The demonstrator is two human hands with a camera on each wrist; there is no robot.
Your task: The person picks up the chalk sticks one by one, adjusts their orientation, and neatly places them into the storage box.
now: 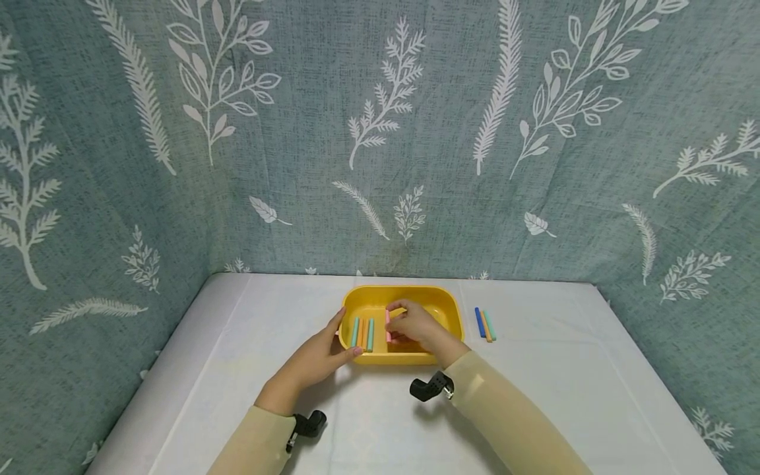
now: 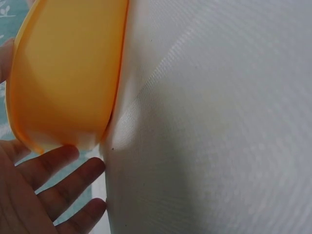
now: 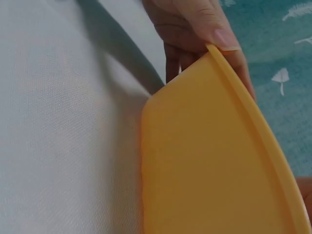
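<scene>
A yellow divided tray (image 1: 410,358) sits on the table, its long side facing me. My left hand (image 1: 317,359) holds the tray's left near corner, thumb on the front rim and fingers at the left end. In the left wrist view, its other fingers (image 2: 73,190) are spread beside the tray's end. My right hand (image 1: 415,324) reaches into the tray and pinches a pink chalk stick (image 1: 388,326), upright in the head view along the divider. Several chalk sticks, green and orange (image 1: 362,334), lie side by side in the left compartment. Both wrist views hide the tray's inside.
To the right of the tray, a blue chalk stick (image 1: 479,322), an orange one (image 1: 487,326) and a green one (image 1: 489,325) lie together on the white tablecloth (image 1: 546,382). A leaf-patterned curtain (image 1: 309,132) stands behind the table.
</scene>
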